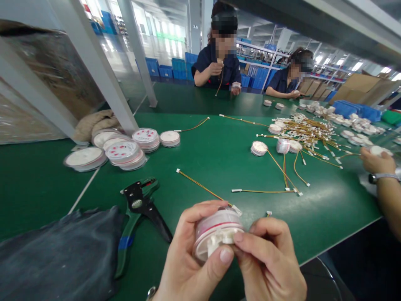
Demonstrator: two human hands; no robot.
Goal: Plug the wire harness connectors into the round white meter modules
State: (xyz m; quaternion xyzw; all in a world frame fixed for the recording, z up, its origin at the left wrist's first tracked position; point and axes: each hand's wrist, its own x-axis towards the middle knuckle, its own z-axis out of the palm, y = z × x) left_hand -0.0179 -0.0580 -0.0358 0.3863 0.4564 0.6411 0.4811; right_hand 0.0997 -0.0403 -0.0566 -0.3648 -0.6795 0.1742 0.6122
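Item: round white disc, held over the near edge of the green table. Left hand and right hand both clasped it. Wire stripper lay just left; stacked discs beyond.

Wire stripper beside dark cloth; disc stacks behind; wire pile far right.

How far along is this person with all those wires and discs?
Possibly done: stacked discs at the left, though no wires show on them. In hand: the left hand and right hand grip one round white unit. Left: loose wires and a big wire pile on the table.
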